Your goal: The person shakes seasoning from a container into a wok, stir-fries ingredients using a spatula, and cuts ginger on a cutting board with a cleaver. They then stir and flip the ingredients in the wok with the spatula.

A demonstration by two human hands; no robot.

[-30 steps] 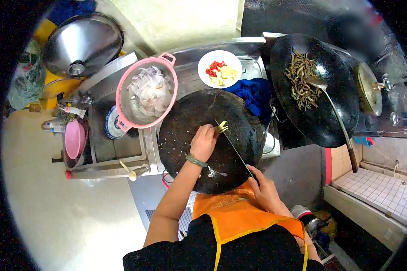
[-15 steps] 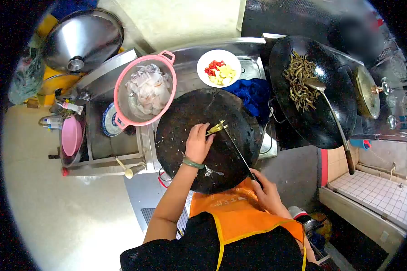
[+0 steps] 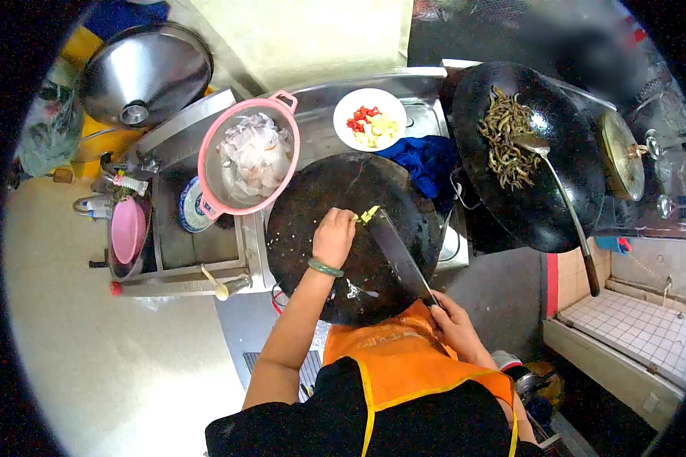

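Note:
My left hand (image 3: pixel 334 238), with a green bangle at its wrist, is closed at the left of some small pale yellow-green pieces (image 3: pixel 370 214); what its fingers hold is too small to make out. Those pieces lie on the round dark chopping board (image 3: pixel 312 183). In my right hand (image 3: pixel 456 324) is the handle of a cleaver (image 3: pixel 404 259). Its broad blade is tilted so the flat side shows, and its far end is beside the pieces. White scraps lie on the board near my left wrist.
Beyond the board are a white bowl (image 3: pixel 391 105) of red and yellow pieces and a blue cloth (image 3: pixel 423 161). A pink-rimmed colander (image 3: pixel 204 164) of whitish pieces is at the left. To the right, a wok (image 3: pixel 564 206) holds brown food and a ladle (image 3: pixel 562 183).
The cleaver blade has turned from edge-on to showing its flat side. The longer pale piece near my left fingers now shows as small pieces. My left fingers have closed up.

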